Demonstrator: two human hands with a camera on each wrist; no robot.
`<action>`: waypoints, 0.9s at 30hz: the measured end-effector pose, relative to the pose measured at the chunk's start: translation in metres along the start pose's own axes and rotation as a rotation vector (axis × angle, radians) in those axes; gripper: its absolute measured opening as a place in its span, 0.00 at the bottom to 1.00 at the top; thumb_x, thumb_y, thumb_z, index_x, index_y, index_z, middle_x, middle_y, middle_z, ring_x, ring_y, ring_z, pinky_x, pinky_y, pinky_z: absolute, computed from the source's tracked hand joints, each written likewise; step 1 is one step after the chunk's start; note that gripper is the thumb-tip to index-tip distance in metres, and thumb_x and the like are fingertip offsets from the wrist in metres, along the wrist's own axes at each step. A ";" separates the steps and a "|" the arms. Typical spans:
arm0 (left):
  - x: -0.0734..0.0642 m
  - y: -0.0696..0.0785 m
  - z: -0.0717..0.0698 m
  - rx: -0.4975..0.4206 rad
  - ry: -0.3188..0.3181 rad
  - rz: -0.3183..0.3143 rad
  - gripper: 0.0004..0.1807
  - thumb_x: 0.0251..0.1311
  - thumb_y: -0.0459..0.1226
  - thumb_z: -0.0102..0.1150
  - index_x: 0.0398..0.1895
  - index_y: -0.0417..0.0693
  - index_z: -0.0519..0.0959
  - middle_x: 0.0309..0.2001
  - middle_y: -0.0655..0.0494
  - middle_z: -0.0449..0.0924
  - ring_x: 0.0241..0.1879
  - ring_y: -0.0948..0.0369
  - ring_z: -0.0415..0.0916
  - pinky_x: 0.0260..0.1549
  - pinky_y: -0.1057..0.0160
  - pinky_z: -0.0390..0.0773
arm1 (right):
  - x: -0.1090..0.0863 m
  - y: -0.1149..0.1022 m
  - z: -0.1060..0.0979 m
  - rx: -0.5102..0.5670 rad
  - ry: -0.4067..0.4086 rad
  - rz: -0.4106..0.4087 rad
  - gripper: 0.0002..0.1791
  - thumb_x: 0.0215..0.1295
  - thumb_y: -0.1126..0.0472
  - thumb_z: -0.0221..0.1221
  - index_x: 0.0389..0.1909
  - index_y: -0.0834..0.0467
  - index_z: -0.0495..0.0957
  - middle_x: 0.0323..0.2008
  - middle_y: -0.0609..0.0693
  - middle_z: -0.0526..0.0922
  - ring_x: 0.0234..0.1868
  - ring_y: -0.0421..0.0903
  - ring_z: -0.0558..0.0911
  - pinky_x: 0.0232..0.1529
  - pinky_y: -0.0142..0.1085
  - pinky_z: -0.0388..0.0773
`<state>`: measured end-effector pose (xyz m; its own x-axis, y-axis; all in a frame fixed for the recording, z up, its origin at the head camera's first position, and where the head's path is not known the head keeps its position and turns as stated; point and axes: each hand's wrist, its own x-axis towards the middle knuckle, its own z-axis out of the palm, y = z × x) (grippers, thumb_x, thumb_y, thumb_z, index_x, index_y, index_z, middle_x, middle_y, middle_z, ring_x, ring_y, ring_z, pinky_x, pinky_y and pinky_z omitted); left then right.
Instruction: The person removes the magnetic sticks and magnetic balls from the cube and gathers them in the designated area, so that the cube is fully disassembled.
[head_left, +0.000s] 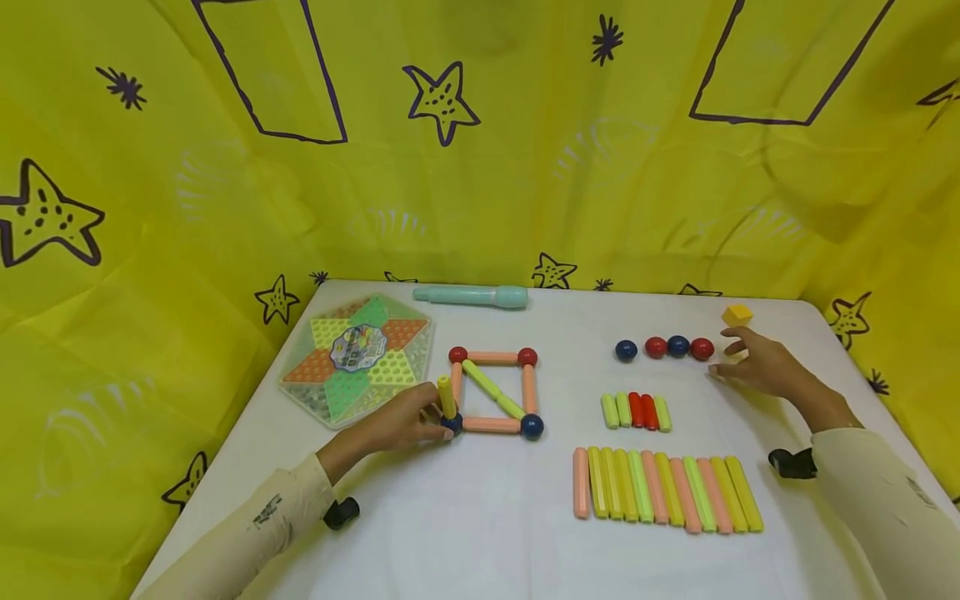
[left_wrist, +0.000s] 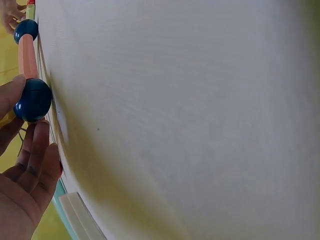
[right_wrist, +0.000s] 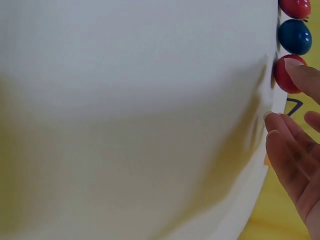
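A square frame of pink sticks [head_left: 491, 425] lies on the table, with red balls [head_left: 527, 357] at its far corners and blue balls [head_left: 532, 426] at its near ones. A lime diagonal [head_left: 483, 380] crosses it. My left hand [head_left: 401, 421] holds the near-left blue ball [left_wrist: 35, 100] between thumb and fingers; a yellow stick [head_left: 446, 396] rises from that ball. At the right, my right hand [head_left: 761, 364] reaches beside the end red ball [head_left: 702, 348] of a short row, its fingers spread apart. In the right wrist view the thumb overlaps this red ball [right_wrist: 286, 77].
Long sticks [head_left: 648, 487] in pink, yellow and lime lie in a row at front right, below several short sticks [head_left: 636, 411]. A yellow cube [head_left: 738, 315] sits behind the right hand. Far left lie a star-patterned game board [head_left: 390, 400] and a teal tube [head_left: 465, 295].
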<state>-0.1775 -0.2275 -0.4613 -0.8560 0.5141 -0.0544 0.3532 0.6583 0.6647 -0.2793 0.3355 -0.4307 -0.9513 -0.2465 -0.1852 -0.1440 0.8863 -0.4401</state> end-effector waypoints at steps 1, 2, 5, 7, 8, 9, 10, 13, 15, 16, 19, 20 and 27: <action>0.000 0.000 -0.001 0.000 -0.003 0.002 0.17 0.58 0.39 0.72 0.47 0.43 0.78 0.44 0.52 0.80 0.45 0.56 0.82 0.46 0.62 0.81 | -0.002 0.001 -0.001 0.003 0.003 0.000 0.46 0.67 0.50 0.65 0.70 0.74 0.53 0.58 0.78 0.71 0.55 0.75 0.72 0.54 0.66 0.70; 0.000 0.000 -0.002 -0.002 -0.009 0.000 0.17 0.58 0.39 0.72 0.47 0.44 0.78 0.45 0.52 0.81 0.46 0.56 0.82 0.46 0.62 0.81 | -0.004 0.001 -0.003 0.005 0.009 0.000 0.46 0.67 0.49 0.65 0.70 0.74 0.53 0.58 0.78 0.71 0.55 0.75 0.72 0.53 0.65 0.70; -0.001 -0.001 -0.005 -0.015 -0.032 -0.004 0.18 0.59 0.41 0.71 0.49 0.46 0.78 0.48 0.51 0.81 0.47 0.56 0.81 0.48 0.61 0.80 | -0.009 -0.001 -0.007 0.007 0.037 -0.001 0.47 0.69 0.46 0.63 0.71 0.74 0.51 0.59 0.78 0.70 0.55 0.75 0.74 0.50 0.62 0.74; -0.003 -0.001 -0.010 -0.032 -0.045 -0.009 0.17 0.61 0.40 0.70 0.50 0.48 0.78 0.50 0.50 0.81 0.48 0.56 0.81 0.49 0.60 0.80 | -0.013 -0.005 -0.009 0.005 0.078 -0.013 0.45 0.70 0.46 0.61 0.71 0.73 0.53 0.59 0.77 0.71 0.53 0.74 0.76 0.46 0.57 0.78; -0.004 -0.002 -0.012 -0.036 -0.046 -0.007 0.16 0.63 0.40 0.68 0.52 0.47 0.78 0.50 0.49 0.81 0.48 0.55 0.81 0.49 0.60 0.80 | -0.014 -0.008 -0.010 0.007 0.100 -0.025 0.44 0.71 0.46 0.60 0.71 0.72 0.54 0.59 0.77 0.72 0.52 0.73 0.77 0.43 0.53 0.80; -0.005 -0.002 -0.016 -0.044 -0.042 -0.007 0.16 0.65 0.40 0.66 0.54 0.47 0.78 0.51 0.49 0.81 0.49 0.55 0.81 0.49 0.59 0.80 | -0.016 -0.013 -0.010 0.011 0.120 -0.041 0.41 0.72 0.47 0.60 0.71 0.72 0.56 0.58 0.77 0.73 0.51 0.72 0.78 0.40 0.50 0.80; -0.006 -0.003 -0.019 -0.050 -0.033 -0.006 0.16 0.66 0.40 0.64 0.55 0.46 0.77 0.51 0.48 0.80 0.49 0.54 0.81 0.49 0.58 0.80 | -0.017 -0.018 -0.010 0.018 0.136 -0.059 0.39 0.72 0.49 0.59 0.70 0.71 0.57 0.58 0.76 0.73 0.49 0.71 0.79 0.37 0.47 0.80; -0.005 -0.006 -0.028 -0.069 0.022 -0.018 0.16 0.71 0.40 0.58 0.58 0.45 0.76 0.52 0.47 0.80 0.49 0.53 0.80 0.49 0.56 0.80 | -0.018 -0.041 -0.007 0.036 0.169 -0.128 0.33 0.72 0.51 0.60 0.67 0.69 0.64 0.55 0.73 0.77 0.46 0.66 0.81 0.33 0.38 0.78; 0.000 -0.007 -0.033 -0.083 0.071 -0.039 0.17 0.72 0.40 0.56 0.59 0.44 0.76 0.52 0.46 0.80 0.50 0.52 0.80 0.48 0.54 0.80 | -0.018 -0.063 -0.002 0.068 0.156 -0.177 0.30 0.72 0.52 0.60 0.65 0.67 0.67 0.54 0.71 0.79 0.44 0.62 0.82 0.33 0.37 0.77; 0.003 -0.008 -0.035 -0.089 0.091 -0.046 0.16 0.73 0.40 0.55 0.59 0.43 0.76 0.52 0.45 0.80 0.50 0.51 0.80 0.47 0.54 0.80 | -0.018 -0.075 0.000 0.077 0.150 -0.203 0.28 0.72 0.52 0.60 0.64 0.66 0.69 0.53 0.69 0.80 0.43 0.60 0.82 0.33 0.37 0.77; 0.017 -0.009 -0.037 -0.118 0.128 -0.090 0.17 0.73 0.38 0.55 0.60 0.42 0.76 0.56 0.43 0.79 0.51 0.49 0.80 0.45 0.55 0.81 | -0.015 -0.113 0.014 0.114 0.112 -0.295 0.23 0.72 0.54 0.61 0.60 0.64 0.74 0.49 0.63 0.83 0.41 0.54 0.81 0.35 0.36 0.78; 0.023 -0.009 -0.037 -0.123 0.134 -0.108 0.18 0.72 0.38 0.55 0.61 0.43 0.76 0.57 0.43 0.79 0.51 0.49 0.80 0.44 0.56 0.81 | -0.014 -0.126 0.020 0.128 0.086 -0.327 0.21 0.72 0.55 0.61 0.59 0.63 0.75 0.48 0.60 0.83 0.40 0.52 0.81 0.35 0.35 0.78; 0.058 -0.010 -0.037 -0.046 0.084 -0.149 0.26 0.71 0.41 0.57 0.70 0.46 0.69 0.64 0.40 0.72 0.49 0.49 0.80 0.44 0.53 0.80 | 0.000 -0.210 0.072 0.221 -0.106 -0.542 0.18 0.72 0.55 0.61 0.57 0.60 0.78 0.46 0.52 0.84 0.42 0.47 0.81 0.42 0.38 0.80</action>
<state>-0.2447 -0.2243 -0.4433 -0.9267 0.3639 -0.0941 0.2040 0.6971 0.6873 -0.2296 0.1211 -0.4011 -0.7240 -0.6889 0.0355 -0.5307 0.5234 -0.6666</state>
